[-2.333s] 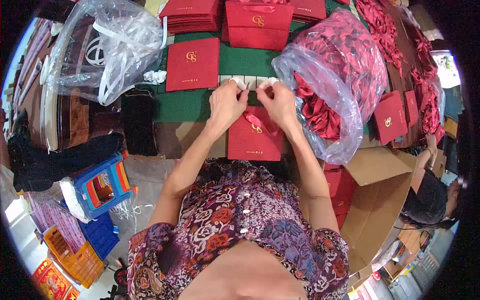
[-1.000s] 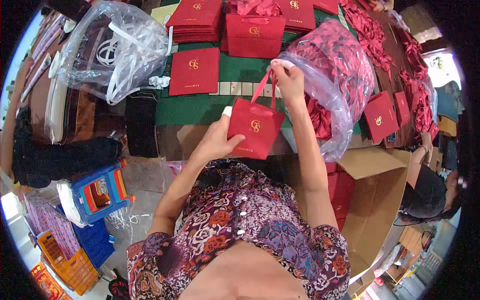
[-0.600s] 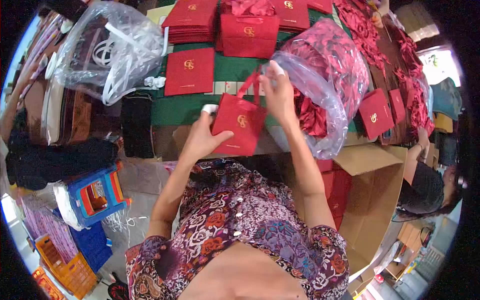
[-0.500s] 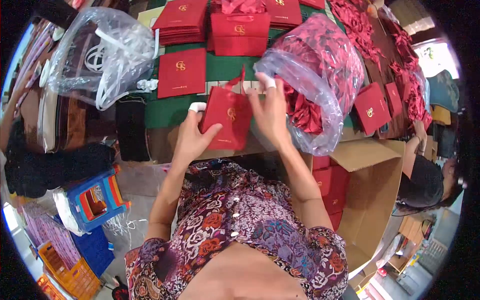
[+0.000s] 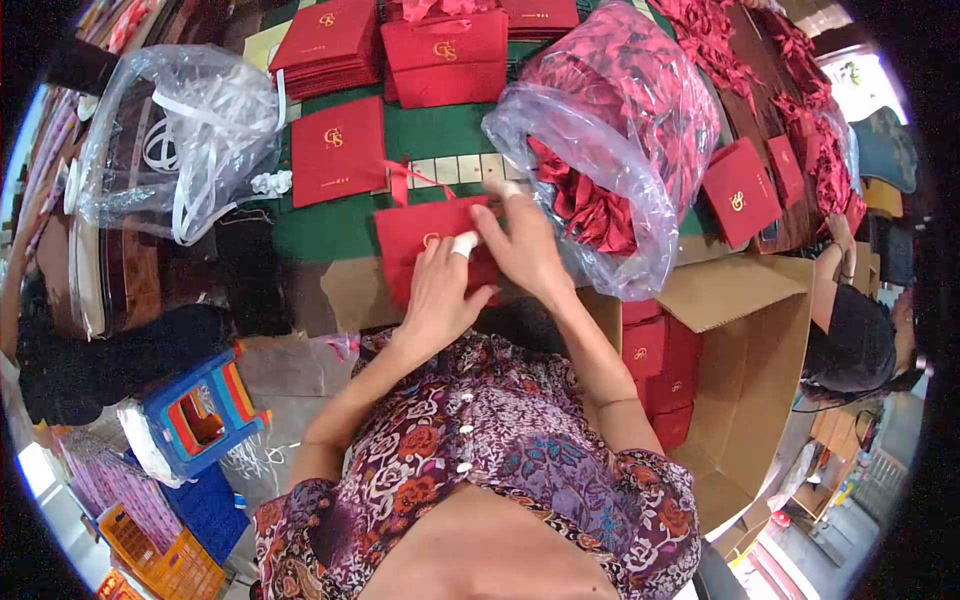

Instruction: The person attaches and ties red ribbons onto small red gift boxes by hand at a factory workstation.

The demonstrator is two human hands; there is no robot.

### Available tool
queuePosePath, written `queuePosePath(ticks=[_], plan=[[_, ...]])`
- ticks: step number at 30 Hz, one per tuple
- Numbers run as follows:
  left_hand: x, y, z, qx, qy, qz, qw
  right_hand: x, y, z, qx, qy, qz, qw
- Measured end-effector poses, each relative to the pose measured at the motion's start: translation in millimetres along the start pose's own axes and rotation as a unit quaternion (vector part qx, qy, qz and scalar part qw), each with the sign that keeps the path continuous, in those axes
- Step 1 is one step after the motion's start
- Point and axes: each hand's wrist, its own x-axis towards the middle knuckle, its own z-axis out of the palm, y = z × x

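Bag (image 5: 397, 240) at bench (image 5: 335, 235) edge: left hand (image 5: 440, 295) touches its front, fingers spread; right hand (image 5: 525, 245) fingers part-open alongside, contact probably light, blurred.

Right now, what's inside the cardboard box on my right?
Red bags with gold markings are stacked inside the cardboard box. Your right arm covers part of the opening, so anything behind it can't be seen.

Matt, apparently paper bag (image 5: 400, 232); 2 glossy plastic sacks (image 5: 648, 215)
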Motion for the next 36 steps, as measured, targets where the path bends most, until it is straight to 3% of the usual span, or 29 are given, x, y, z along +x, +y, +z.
queuePosePath(ticks=[1, 4, 6, 11, 14, 16, 17, 18, 20, 21, 23, 24, 26, 28, 30, 31, 33, 35, 36], plan=[[-0.2, -4.6, 8.4, 0.009, -0.02, -0.001, 1.0, 2.4, -7.9, -10.4, -0.029, 0.041, 0.056, 0.997], [6.2, -12.7, 25.4, -0.005, -0.036, 0.027, 0.999, 13.9, 17.1, -41.9, -0.22, 0.14, -0.103, 0.96], [10.0, -10.0, 25.4, -0.012, -0.043, 0.027, 0.999, 21.5, 27.3, -51.3, -0.309, 0.14, -0.072, 0.938], [9.4, -11.1, 18.7, -0.069, -0.036, 0.014, 0.997, 17.1, 22.2, -58.9, -0.258, 0.13, -0.089, 0.953], [7.8, -12.0, 7.6, -0.106, 0.027, 0.042, 0.993, -3.5, -12.1, -45.9, -0.136, 0.109, -0.08, 0.981], [7.7, -12.3, 3.5, -0.325, -0.055, -0.161, 0.93, -17.2, -25.3, -31.1, -0.081, 0.074, -0.073, 0.991], [7.4, -16.9, 1.6, -0.459, -0.064, -0.184, 0.867, -22.6, -29.4, -23.9, -0.067, 0.068, -0.089, 0.991], [6.5, -33.4, 7.3, -0.594, -0.106, -0.254, 0.756, -26.7, -32.2, -16.7, -0.054, 0.063, -0.106, 0.991], [13.5, -31.9, 4.9, -0.724, -0.052, -0.286, 0.626, -32.2, -37.9, -7.3, -0.019, 0.043, -0.124, 0.991], [17.4, -34.9, 4.5, -0.724, -0.051, -0.286, 0.625, -36.2, -36.3, -2.5, -0.015, 0.028, -0.134, 0.99], [24.8, -40.0, 3.3, -0.747, -0.056, -0.351, 0.562, -42.1, -39.1, 1.3, -0.002, -0.007, -0.166, 0.986], [25.8, -40.3, 0.7, -0.747, -0.055, -0.352, 0.561, -47.2, -40.1, 1.3, 0.001, -0.035, -0.176, 0.984], [27.5, -40.2, -9.4, -0.667, -0.119, -0.312, 0.667, -49.9, -37.3, 3.4, 0.014, -0.061, -0.224, 0.973], [23.5, -45.4, -7.8, -0.642, -0.12, -0.303, 0.694, -53.1, -38.2, -2.4, -0.013, -0.114, -0.214, 0.97], [19.1, -44.6, -6.2, -0.505, -0.074, -0.279, 0.813, -53.4, -36.5, -9.0, -0.04, -0.167, -0.204, 0.964], [16.9, -45.8, -6.3, -0.46, -0.055, -0.236, 0.854, -53.1, -34.8, -11.6, 0.013, -0.165, -0.152, 0.974], [11.5, -43.4, -9.0, -0.429, -0.061, -0.253, 0.865, -49.0, -32.4, -16.4, 0.093, -0.104, -0.055, 0.989], [7.9, -40.6, -9.6, -0.373, -0.068, -0.267, 0.886, -36.7, -22.3, -22.7, -0.031, -0.014, -0.002, 0.999], [7.6, -39.1, -9.7, -0.374, -0.068, -0.268, 0.885, -28.7, -20.5, -26.3, -0.052, -0.008, 0.076, 0.996]])
